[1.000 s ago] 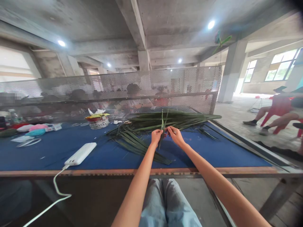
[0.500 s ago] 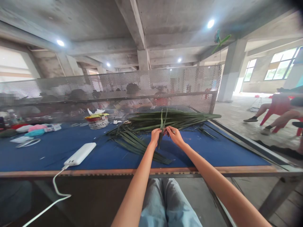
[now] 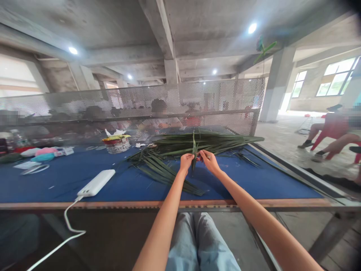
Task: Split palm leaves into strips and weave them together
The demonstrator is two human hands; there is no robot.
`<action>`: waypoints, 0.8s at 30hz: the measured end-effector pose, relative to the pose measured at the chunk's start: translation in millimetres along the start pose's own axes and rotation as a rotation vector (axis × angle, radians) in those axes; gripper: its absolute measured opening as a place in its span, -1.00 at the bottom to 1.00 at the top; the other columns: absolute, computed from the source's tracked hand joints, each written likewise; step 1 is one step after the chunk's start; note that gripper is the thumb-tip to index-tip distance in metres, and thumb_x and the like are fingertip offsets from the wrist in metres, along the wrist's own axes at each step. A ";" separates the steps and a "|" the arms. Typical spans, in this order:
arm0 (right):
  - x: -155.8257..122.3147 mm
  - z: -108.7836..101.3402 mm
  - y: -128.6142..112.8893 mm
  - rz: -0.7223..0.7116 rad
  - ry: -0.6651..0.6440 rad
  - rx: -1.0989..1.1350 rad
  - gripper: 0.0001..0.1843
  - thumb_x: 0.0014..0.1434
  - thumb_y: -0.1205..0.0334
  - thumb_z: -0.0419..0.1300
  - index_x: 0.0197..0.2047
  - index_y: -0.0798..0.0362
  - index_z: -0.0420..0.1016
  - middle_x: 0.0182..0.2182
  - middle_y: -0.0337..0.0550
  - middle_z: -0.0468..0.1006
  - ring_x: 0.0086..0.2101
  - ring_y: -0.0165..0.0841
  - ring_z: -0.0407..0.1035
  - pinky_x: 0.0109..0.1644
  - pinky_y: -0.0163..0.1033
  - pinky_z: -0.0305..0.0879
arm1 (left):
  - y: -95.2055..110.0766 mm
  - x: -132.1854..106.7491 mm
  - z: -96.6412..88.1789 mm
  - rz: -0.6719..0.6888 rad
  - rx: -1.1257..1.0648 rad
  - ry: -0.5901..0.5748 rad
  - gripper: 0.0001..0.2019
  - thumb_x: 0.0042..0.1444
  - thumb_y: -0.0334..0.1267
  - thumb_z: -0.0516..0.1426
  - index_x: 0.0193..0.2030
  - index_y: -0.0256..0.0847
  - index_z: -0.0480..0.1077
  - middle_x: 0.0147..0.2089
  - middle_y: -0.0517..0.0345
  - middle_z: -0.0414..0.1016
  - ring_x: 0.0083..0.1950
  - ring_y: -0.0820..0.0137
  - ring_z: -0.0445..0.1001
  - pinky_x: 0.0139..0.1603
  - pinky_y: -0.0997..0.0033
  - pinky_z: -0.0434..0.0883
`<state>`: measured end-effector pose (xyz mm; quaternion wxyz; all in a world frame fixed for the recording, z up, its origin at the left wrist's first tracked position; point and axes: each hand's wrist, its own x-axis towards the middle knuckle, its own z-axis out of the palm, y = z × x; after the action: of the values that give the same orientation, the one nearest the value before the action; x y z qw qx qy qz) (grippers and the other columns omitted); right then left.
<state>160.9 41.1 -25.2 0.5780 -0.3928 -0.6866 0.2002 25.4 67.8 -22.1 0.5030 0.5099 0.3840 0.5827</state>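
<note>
My left hand (image 3: 186,162) is closed, pinching a long green leaf blade (image 3: 194,145) that stands upright above the table. The blade's tip points away from me and its lower end hangs below my fingers. Just to the right, my right hand (image 3: 209,161) is closed with fingertips close to the blade. A small dark object shows at its fingers, too small to name; whether these fingertips touch the blade I cannot tell. Behind both hands lies a pile of long green leaves (image 3: 220,140), and a fanned bunch of leaves (image 3: 166,173) spreads to the left.
A white power bank (image 3: 96,183) with a cable lies left on the blue tabletop (image 3: 135,188). Beyond it stands a woven basket (image 3: 118,146); coloured packets (image 3: 45,153) lie far left. A perforated metal screen (image 3: 141,109) runs along the back. People sit beyond it and at right.
Half a second ago two strips stood apart above my hands; now a single upright blade shows there. Both hands have stayed almost in place.
</note>
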 end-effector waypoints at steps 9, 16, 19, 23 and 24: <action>-0.6 0.6 -2.4 0.008 -0.014 0.016 -0.50 0.24 -0.17 -0.06 -0.39 0.06 0.43 -0.58 -0.21 0.42 -0.54 -0.39 0.27 -0.41 -0.32 0.20 | 0.9 -3.3 1.7 0.069 0.005 0.029 -0.88 0.00 -0.47 0.14 -0.52 -0.28 0.40 -0.60 0.12 0.50 -0.53 0.35 0.49 -0.33 0.35 0.41; -1.8 2.0 -4.5 -0.006 -0.066 0.021 -0.49 0.25 -0.17 -0.09 -0.39 0.06 0.43 -0.56 -0.20 0.42 -0.52 -0.40 0.28 -0.39 -0.33 0.21 | 1.1 -3.9 0.6 0.077 0.036 0.094 -0.87 0.01 -0.46 0.14 -0.53 -0.28 0.39 -0.60 0.14 0.49 -0.53 0.37 0.48 -0.34 0.39 0.40; -2.1 1.5 -5.5 -0.010 -0.063 -0.005 -0.47 0.26 -0.18 -0.11 -0.39 0.06 0.43 -0.56 -0.21 0.42 -0.52 -0.40 0.27 -0.39 -0.33 0.21 | 1.4 -3.9 0.5 0.058 0.022 0.119 -0.89 -0.01 -0.43 0.18 -0.52 -0.27 0.37 -0.61 0.13 0.48 -0.54 0.35 0.47 -0.34 0.36 0.41; -2.0 0.2 -5.2 -0.010 -0.030 -0.034 -0.47 0.25 -0.18 -0.11 -0.40 0.05 0.42 -0.56 -0.21 0.43 -0.52 -0.40 0.28 -0.38 -0.33 0.21 | 4.2 -3.1 1.8 0.004 -0.034 0.093 -0.94 -0.05 -0.43 0.20 -0.49 -0.28 0.40 -0.59 0.13 0.48 -0.52 0.35 0.48 -0.29 0.32 0.44; -1.8 -0.1 -4.8 -0.007 -0.015 -0.041 -0.47 0.25 -0.19 -0.11 -0.40 0.05 0.42 -0.56 -0.20 0.43 -0.52 -0.40 0.28 -0.38 -0.33 0.21 | 5.3 -2.9 2.2 -0.012 -0.057 0.075 -0.96 -0.07 -0.45 0.19 -0.47 -0.29 0.41 -0.58 0.13 0.49 -0.50 0.36 0.49 -0.26 0.31 0.44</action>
<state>159.6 36.7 -22.8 0.5654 -0.4007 -0.6963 0.1870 26.5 63.7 -17.1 0.5059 0.4709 0.3890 0.6091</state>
